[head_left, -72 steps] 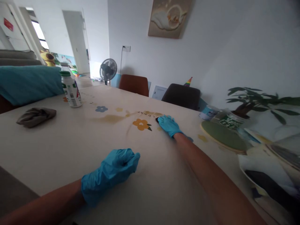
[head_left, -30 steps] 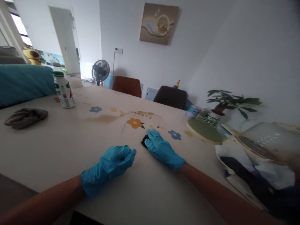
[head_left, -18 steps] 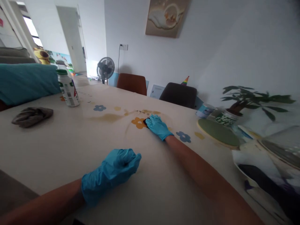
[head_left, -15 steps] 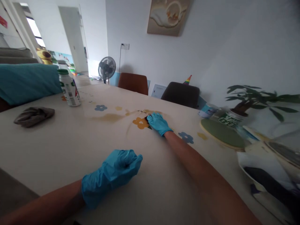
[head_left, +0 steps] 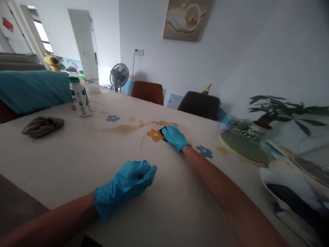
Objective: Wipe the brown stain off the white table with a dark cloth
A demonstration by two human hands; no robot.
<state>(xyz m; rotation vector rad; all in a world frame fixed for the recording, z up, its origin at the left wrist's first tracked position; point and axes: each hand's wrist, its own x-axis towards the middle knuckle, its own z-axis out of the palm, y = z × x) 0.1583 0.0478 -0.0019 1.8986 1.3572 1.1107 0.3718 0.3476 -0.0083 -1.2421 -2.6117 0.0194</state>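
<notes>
My left hand (head_left: 128,185), in a blue glove, is closed in a loose fist above the near part of the white table (head_left: 77,164). Nothing shows between its fingers. Farther out, my right hand (head_left: 176,137), also gloved in blue, presses down on the tabletop with its fingers curled over a small dark pad (head_left: 161,130). Most of that pad is hidden under the glove. Beside it lies a printed orange flower (head_left: 154,135). A yellowish-brown wet patch (head_left: 122,129) spreads to the left of it. A crumpled grey-brown cloth (head_left: 43,127) rests at the left.
A white bottle with a green cap (head_left: 80,99) stands at the back left. On the right are a tin (head_left: 227,122), a potted plant (head_left: 257,129), a round green mat (head_left: 244,147) and a pile of blurred items. Two chairs are behind the table.
My right hand stays pressed at nearly the same spot beside the orange flower, over the dark pad. My left hand is still closed. The view has shifted slightly.
</notes>
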